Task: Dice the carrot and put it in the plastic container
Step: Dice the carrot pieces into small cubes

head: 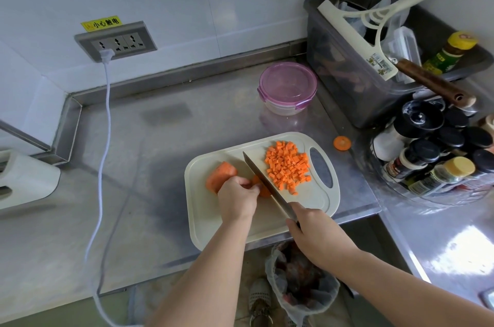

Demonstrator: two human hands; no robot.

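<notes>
A cream cutting board [213, 222] lies at the counter's front edge. On its right part sits a pile of diced carrot [287, 166]. My left hand [236, 197] holds a carrot piece [263, 190] down on the board with curled fingers, right beside the blade. A bigger carrot chunk [219, 175] lies just left of that hand. My right hand [311, 235] grips the handle of a knife [263, 179], whose blade runs diagonally between the held piece and the dice. The round plastic container [287, 88] with a purple lid on stands behind the board.
A round carrot end slice [342, 143] lies on the steel counter right of the board. A grey bin of utensils [347, 69] and a rack of spice jars [433, 155] crowd the right. A white cord [103, 139] hangs from the wall socket. A lined trash bin [299, 278] stands below.
</notes>
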